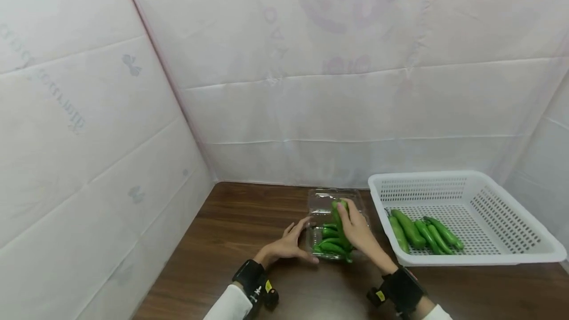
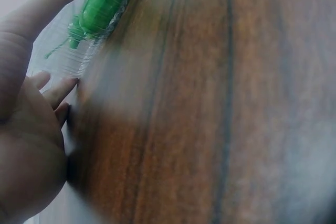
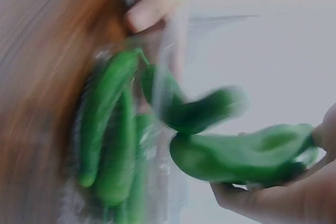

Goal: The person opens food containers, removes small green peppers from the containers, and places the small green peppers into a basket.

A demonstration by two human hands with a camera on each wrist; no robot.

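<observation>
On the brown wooden surface, the right hand grips green peppers over a clear plastic tray; the flat, relaxed left hand should keep bracing the tray's edge.

A glossy green pepper stood tilted at lower centre of the frame, above a clear plastic clamshell box where several more green peppers lay flat.
</observation>
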